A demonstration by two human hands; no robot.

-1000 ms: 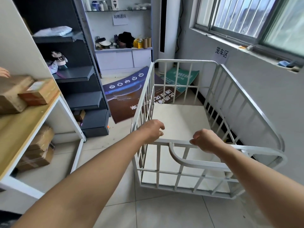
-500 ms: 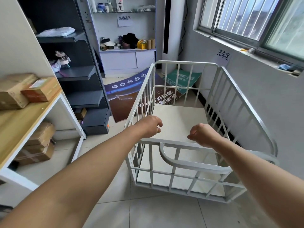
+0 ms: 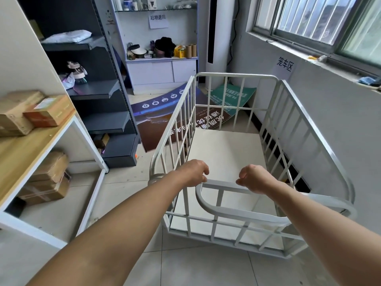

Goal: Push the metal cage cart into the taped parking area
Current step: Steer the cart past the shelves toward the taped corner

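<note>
A white metal cage cart (image 3: pixel 288 129) with barred sides and a pale floor panel stands in front of me, its right side close along the wall under the window. My left hand (image 3: pixel 192 175) and my right hand (image 3: pixel 254 178) both grip the near top rail, fingers curled over it. The cart holds nothing. A paper sign (image 3: pixel 284 66) with characters hangs on the wall above the cart's far right corner. No floor tape shows; the cart hides the floor beneath it.
A wooden-topped white shelf (image 3: pixel 68 129) with cardboard boxes stands at left. A dark metal rack (image 3: pixel 107 93) rises behind it. Printed posters (image 3: pixel 165 112) lie on the floor beyond the cart. A white cabinet (image 3: pixel 162 73) and a tall white unit (image 3: pixel 213 38) stand at the back.
The cart has rolled forward and a little left, closer to the posters and back wall. Both hands have stayed on the near rail.
</note>
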